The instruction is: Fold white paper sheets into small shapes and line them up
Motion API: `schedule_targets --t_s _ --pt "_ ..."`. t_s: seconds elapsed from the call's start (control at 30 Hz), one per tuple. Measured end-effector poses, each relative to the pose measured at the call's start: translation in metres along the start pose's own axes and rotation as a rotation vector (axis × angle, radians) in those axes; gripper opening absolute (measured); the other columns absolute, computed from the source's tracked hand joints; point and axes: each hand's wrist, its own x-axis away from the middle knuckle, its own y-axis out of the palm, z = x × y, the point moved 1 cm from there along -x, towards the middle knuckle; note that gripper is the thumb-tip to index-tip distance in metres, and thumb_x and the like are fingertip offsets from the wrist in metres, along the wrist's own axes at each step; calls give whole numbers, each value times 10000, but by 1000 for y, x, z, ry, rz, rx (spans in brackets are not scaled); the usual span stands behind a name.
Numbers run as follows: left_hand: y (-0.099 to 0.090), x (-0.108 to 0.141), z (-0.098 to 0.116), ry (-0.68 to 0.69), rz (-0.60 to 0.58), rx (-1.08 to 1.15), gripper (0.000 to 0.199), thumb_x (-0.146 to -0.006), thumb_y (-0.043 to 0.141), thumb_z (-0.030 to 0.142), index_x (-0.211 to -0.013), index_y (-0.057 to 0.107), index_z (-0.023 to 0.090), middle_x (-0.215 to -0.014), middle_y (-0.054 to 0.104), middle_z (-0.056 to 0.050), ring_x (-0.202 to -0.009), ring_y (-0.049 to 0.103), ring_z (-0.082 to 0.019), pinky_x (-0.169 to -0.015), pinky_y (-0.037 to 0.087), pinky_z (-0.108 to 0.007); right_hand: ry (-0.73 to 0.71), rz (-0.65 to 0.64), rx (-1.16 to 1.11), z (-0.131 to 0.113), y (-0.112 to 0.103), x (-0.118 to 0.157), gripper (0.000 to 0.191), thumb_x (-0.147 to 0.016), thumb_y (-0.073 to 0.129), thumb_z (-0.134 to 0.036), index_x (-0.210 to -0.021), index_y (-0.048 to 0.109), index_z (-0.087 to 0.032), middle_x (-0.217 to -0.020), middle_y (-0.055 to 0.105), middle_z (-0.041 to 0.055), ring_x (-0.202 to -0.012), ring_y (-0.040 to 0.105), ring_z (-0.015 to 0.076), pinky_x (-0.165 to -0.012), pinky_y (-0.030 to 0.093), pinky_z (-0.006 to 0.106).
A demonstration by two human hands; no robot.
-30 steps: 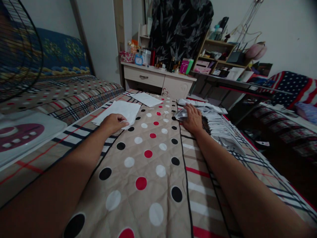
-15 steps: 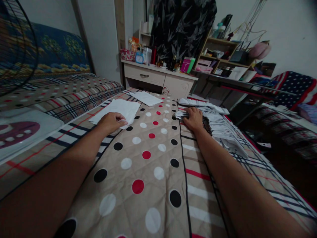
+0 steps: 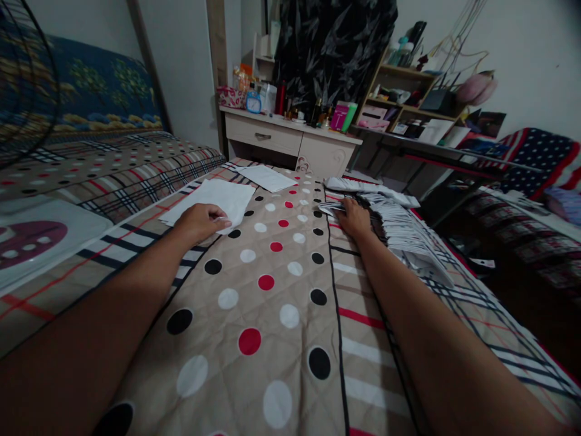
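My left hand (image 3: 200,222) is closed in a pinch at the near corner of a stack of white paper sheets (image 3: 220,197) on the left side of the bed. Farther back lies a second white paper pile (image 3: 265,178), apart from that hand. On the right, a long fanned row of folded white papers (image 3: 402,227) lies on its side. My right hand (image 3: 354,218) is at the row's near left end, its fingers curled over a few folded papers (image 3: 332,207). The fingertips of this hand are partly hidden.
A dotted, striped quilt (image 3: 267,315) covers the bed. White drawers (image 3: 265,136) with bottles and a blue clock (image 3: 253,102) stand beyond the foot. A cluttered shelf desk (image 3: 408,112) is at the back right. A fan guard (image 3: 57,91) intrudes at the left edge.
Both hands keep nearly the same places. The right hand's fingers have shifted slightly at the folded papers, and the view has moved a little.
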Motion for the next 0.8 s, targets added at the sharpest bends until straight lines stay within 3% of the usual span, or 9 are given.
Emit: schedule_targets --t_s 0.17,0.43,0.6,0.7,0.8 --pt "-1 2 2 12 -1 10 352 -581 713 506 -798 734 229 -825 727 -38 -797 642 -239 -689 457 -310 -15 -32 -16 1 2 -2 441 -914 528 -363 -1342 567 -262 -1231 668 123 -1114 593 307 -869 430 402" --pt "0 0 1 -15 5 -8 374 -580 722 503 -837 746 231 -826 738 -35 -793 643 -243 -687 459 -310 67 169 76 4 -8 3 308 -854 589 -398 -1065 741 -234 -1022 705 121 -988 612 293 -766 414 362" --pt "-3 3 6 -10 3 24 336 -581 732 460 -808 752 213 -792 731 -40 -785 636 -237 -689 462 -308 124 117 114 7 -6 3 314 -871 564 -419 -974 762 -198 -988 715 148 -882 614 279 -748 405 375" --pt "-7 5 8 36 -15 66 318 -589 715 413 -807 757 185 -790 725 -35 -768 621 -222 -706 464 -300 95 134 151 2 -6 7 406 -868 552 -476 -1042 727 -153 -1024 699 185 -987 579 331 -849 393 446" --pt "-10 4 6 52 -55 121 323 -591 675 342 -851 758 169 -787 724 -16 -742 608 -207 -713 462 -294 31 254 152 -6 -11 18 563 -858 542 -533 -1226 620 -114 -1177 642 209 -1118 512 363 -976 329 518"
